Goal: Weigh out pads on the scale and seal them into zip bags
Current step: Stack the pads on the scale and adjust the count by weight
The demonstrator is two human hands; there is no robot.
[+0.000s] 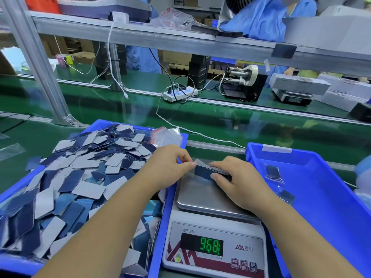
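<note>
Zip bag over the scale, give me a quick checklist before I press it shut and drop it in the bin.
1. Pads inside zip bag: ok, a dark stack shows through.
2. Left hand pinching the bag's edge: ok.
3. Right hand gripping the stack end: ok.
4. Zip closed: cannot tell.
5. Scale reading settled: cannot tell, digits blurred.
6. Right blue bin has room: ok, few bags inside.

Both bare forearms reach forward, converging. The left hand (167,164) pinches with curled fingers (185,157). The right hand (240,181) grips, thumb underneath.
</note>
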